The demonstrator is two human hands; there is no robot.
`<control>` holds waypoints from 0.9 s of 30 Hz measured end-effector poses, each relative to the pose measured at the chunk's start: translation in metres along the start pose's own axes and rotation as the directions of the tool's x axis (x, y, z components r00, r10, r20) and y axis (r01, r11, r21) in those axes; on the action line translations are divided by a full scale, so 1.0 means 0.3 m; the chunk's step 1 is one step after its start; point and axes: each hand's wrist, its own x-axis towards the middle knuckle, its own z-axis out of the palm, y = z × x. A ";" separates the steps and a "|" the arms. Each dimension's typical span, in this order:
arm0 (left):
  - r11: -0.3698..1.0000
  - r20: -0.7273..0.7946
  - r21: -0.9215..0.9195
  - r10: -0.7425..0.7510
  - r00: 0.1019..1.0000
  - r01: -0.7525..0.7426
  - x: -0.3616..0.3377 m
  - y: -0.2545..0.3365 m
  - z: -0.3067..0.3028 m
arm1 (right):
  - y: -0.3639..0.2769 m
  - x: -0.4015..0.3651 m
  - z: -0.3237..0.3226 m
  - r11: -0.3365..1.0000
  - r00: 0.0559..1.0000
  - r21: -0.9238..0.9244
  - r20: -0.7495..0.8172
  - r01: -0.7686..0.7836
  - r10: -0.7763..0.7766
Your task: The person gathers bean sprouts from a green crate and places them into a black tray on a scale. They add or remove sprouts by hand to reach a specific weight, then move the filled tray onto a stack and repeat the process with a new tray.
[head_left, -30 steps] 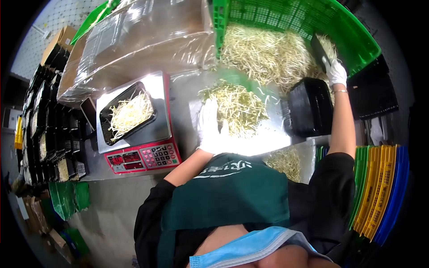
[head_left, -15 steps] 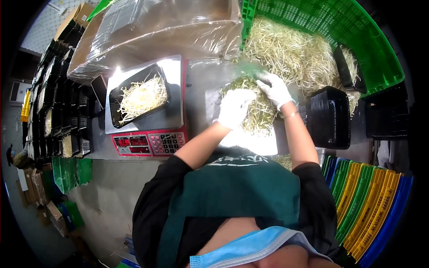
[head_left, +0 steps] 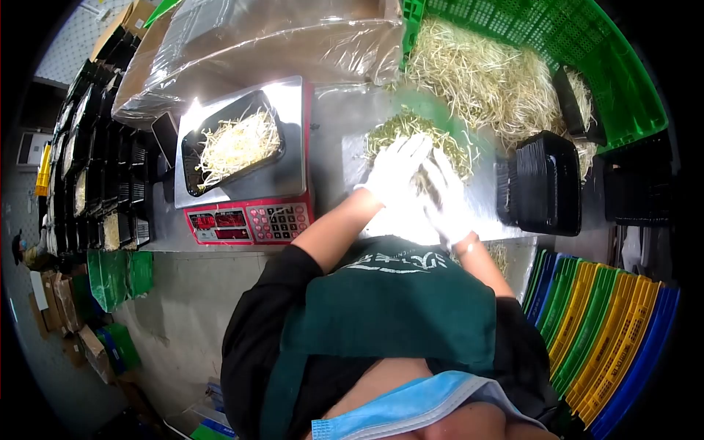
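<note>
Loose sprout pile on counter

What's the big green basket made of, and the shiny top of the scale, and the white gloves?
Green basket: looks like hard moulded plastic, with a grid of holes. Scale top: probably steel, bare and glaring in the light. Gloves on the left hand and right hand: thin, snug, white, maybe latex or similar.

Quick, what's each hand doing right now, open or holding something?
Left hand: open, flat on the sprouts.
Right hand: on the same pile, too blurred to tell.
</note>
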 end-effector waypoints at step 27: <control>0.986 -0.180 -0.158 0.021 0.983 -0.050 -0.224 0.101 -0.126 | 0.254 0.277 -0.039 0.976 0.946 -0.063 0.241 -0.206 0.216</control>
